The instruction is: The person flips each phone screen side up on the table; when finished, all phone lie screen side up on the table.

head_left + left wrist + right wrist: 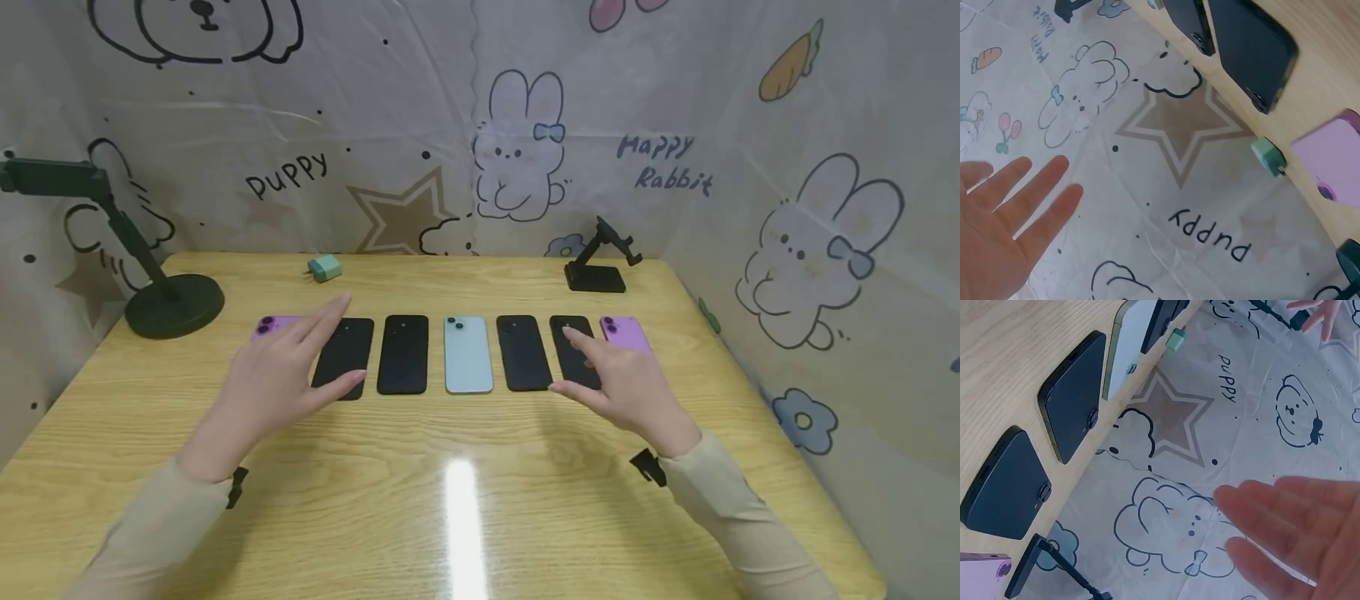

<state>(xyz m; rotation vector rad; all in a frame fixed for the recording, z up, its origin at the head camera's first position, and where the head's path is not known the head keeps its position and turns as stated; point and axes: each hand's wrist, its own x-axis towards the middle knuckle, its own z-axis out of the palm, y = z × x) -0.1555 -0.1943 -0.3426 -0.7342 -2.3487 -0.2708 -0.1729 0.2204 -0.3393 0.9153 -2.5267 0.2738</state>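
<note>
Several phones lie face down in a row across the wooden table. A pale blue phone (468, 357) is in the middle, with dark phones (403, 354) on both sides. My left hand (273, 379) hovers at the row's left end, partly hiding a purple phone (982, 575) (272, 323) and a black phone (352, 350). Its fingers are spread and hold nothing. At the right end my right hand (633, 385) hovers with fingers extended, also holding nothing. It covers parts of a black phone (572, 360) and a purple phone (625, 332).
Behind the row stand a green charger plug (325, 267) and a small black phone stand (596, 277). A dark green stand (174, 305) with a round base occupies the table's back left. Printed cloth (420, 100) hangs along the back and sides.
</note>
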